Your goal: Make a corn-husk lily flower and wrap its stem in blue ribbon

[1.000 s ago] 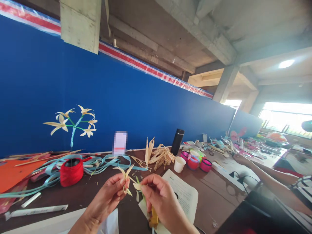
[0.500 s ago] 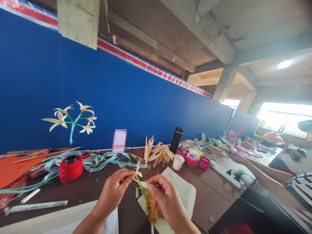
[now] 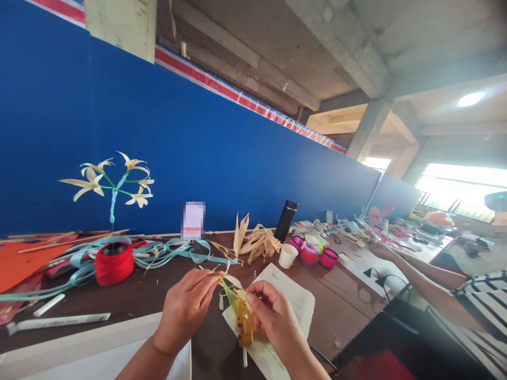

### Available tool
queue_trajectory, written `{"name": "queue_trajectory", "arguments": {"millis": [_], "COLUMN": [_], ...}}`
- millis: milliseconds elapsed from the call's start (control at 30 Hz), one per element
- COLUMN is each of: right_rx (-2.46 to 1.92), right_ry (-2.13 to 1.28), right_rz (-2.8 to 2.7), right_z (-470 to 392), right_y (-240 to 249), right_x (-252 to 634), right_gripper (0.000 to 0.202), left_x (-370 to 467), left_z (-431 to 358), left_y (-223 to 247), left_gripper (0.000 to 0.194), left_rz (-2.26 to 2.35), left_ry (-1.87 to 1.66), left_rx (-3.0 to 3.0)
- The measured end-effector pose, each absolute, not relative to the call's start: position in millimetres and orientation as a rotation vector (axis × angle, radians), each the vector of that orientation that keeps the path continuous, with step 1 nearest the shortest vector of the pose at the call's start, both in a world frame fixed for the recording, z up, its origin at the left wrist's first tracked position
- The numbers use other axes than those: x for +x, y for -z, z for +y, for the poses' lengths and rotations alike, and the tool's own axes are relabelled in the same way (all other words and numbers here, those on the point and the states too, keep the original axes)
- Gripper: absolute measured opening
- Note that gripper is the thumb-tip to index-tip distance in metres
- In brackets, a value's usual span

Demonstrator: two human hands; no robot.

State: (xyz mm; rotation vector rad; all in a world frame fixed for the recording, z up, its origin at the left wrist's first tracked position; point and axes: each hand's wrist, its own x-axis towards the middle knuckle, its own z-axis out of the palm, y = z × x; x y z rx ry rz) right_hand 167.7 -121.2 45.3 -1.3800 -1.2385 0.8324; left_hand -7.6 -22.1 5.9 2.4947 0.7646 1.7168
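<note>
At 9 o'clock, a stem of 5 pale flowers (image 3: 113,195) rises from a red roll (image 3: 114,266). At 7 o'clock, the left hand (image 3: 186,309) pinches pale petals (image 3: 232,281); at 6, beside a yellow tool (image 3: 244,320), the right hand (image 3: 273,316) curls, grip unclear.

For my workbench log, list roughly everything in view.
Flower spray: one, cream, left
Roll: one, red, below spray
Ribbons: several, blue, left
Tube: one, white, left
Husk bunch: one, tan, centre
Bottle: one, black, behind cup
Cup: one, white, centre
Tubs: three, mostly pink, beside cup
Glue gun: one, yellow, front
Printed page: one, cream, centre
Clutter: many, mixed, right
Partition: one, blue, behind
Co-worker's sleeve: one, striped, right
Petals: several, cream, between hands
Left hand: one, bare, front
Right hand: one, bare, front
</note>
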Motion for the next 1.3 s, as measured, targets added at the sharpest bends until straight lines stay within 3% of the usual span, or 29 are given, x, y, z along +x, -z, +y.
{"name": "queue_trajectory", "arguments": {"millis": [333,867,1300], "right_rx": [-1.339,-1.187,-1.155], "right_ry": [-0.819,-1.003,-0.974], "right_rz": [-1.162,-1.114,-1.152], "right_z": [-118.8,-110.5,-79.7], "right_y": [-36.8,-51.5,-57.0], "right_x": [169.7,153.2,163.7], "right_gripper": [0.031,0.028,0.031], "left_x": [-11.3,-2.5,0.3], "left_z": [-23.9,-22.8,-25.9], "left_y": [-4.7,-10.5,-17.0], "left_gripper": [0.031,0.014,0.011], "left_rz": [0.737,0.789,0.721], "left_ry": [-1.707,-1.711,-1.363], "left_rx": [2.579,2.090,1.672]}}
